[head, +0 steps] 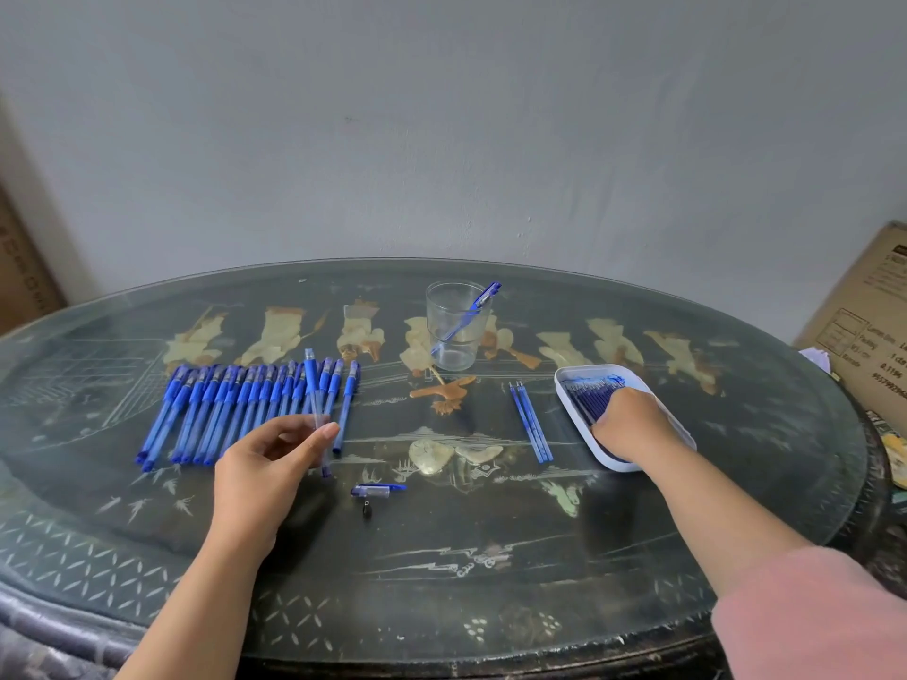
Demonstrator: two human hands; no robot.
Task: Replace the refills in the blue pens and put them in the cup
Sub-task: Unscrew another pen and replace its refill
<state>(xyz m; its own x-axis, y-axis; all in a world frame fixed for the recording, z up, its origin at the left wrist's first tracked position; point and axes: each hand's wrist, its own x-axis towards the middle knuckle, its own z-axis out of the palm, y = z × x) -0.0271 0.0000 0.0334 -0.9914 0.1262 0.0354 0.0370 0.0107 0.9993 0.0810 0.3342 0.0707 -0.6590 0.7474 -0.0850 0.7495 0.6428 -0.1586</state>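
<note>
My left hand pinches an uncapped pen barrel that stands tilted above a row of several capped blue pens lying at the left of the table. My right hand reaches into a white tray of blue refills, fingers down among them; whether it grips one is hidden. Two or three loose refills lie left of the tray. A pen cap and a small dark tip piece rest near the front. A clear cup at the back holds one blue pen.
The oval glass-topped table has a dark decorated surface and a curved front edge. Cardboard boxes stand at the right and far left by the grey wall. Some clutter sits at the table's right edge.
</note>
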